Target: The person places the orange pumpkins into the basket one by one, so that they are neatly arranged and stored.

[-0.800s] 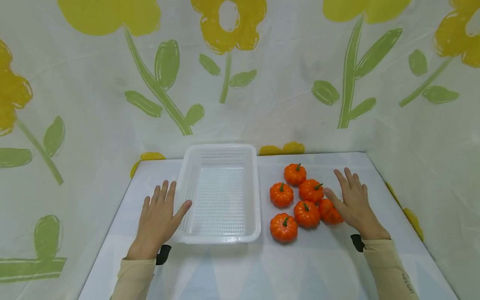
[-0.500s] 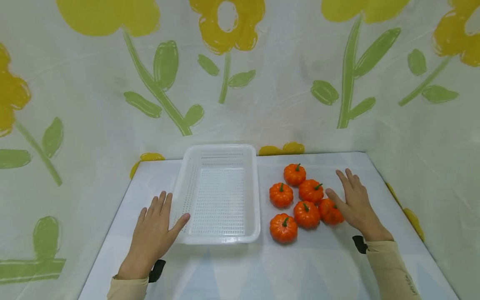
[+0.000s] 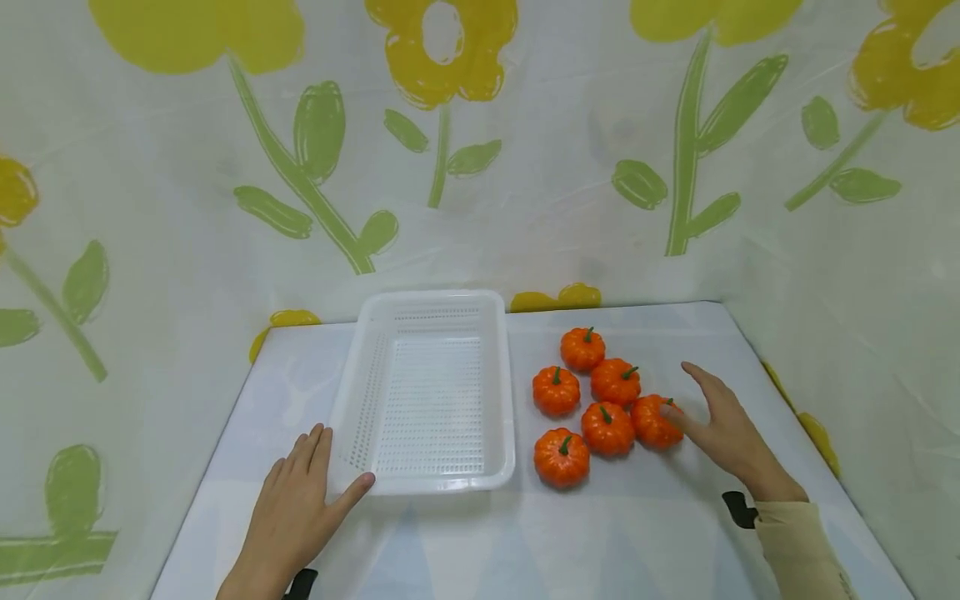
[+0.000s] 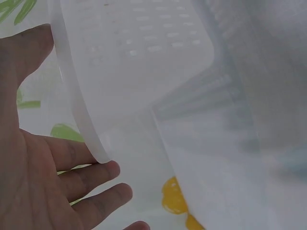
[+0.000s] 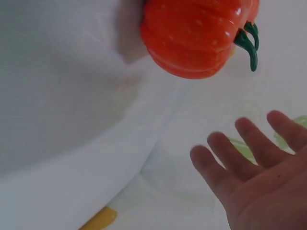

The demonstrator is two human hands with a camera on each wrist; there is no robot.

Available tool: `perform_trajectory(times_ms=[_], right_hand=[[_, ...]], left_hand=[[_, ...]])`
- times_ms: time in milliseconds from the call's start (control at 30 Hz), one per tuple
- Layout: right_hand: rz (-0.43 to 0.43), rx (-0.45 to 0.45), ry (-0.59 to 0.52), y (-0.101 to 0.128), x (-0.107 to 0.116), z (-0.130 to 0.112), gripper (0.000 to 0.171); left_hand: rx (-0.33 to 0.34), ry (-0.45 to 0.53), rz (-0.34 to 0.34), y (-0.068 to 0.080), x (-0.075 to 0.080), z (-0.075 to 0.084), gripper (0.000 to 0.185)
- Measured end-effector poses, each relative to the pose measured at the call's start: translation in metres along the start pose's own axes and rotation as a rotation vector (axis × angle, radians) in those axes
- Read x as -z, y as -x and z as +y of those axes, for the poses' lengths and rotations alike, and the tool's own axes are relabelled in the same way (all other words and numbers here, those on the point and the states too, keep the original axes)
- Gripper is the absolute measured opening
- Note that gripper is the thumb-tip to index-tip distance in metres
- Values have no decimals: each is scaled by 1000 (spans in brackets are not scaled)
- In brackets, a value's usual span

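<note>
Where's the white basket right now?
In the head view the white basket sits left of centre on the table, between the left hand at its near-left corner and the pumpkins.

The white-covered table [image 3: 637, 533] is carrying a white perforated basket [image 3: 431, 475] and six small orange pumpkins [image 3: 607, 427] clustered beside it.

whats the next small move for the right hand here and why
Probably curl the fingers round the nearest pumpkin. The right hand is open, its thumb at that pumpkin's side, nothing gripped yet. The white basket sits empty beside the cluster, with the left hand open at its near corner, seemingly steadying it.
</note>
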State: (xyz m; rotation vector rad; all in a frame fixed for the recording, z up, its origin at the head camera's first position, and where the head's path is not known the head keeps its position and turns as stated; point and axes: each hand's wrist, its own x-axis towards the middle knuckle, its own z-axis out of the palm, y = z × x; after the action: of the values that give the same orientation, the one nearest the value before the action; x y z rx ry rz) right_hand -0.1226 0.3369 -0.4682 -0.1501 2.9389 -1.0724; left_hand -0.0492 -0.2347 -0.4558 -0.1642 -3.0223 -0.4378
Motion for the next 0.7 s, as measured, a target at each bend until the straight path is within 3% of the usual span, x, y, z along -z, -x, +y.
perform_trajectory(times_ms=[400,700], right_hand=[[-120,-62,30,2,-20,5,99],[-102,-38,73,8,-26,14,96]], left_hand=[[-12,28,37,8,0,-3,101],[-59,78,96,11,-5,-6,98]])
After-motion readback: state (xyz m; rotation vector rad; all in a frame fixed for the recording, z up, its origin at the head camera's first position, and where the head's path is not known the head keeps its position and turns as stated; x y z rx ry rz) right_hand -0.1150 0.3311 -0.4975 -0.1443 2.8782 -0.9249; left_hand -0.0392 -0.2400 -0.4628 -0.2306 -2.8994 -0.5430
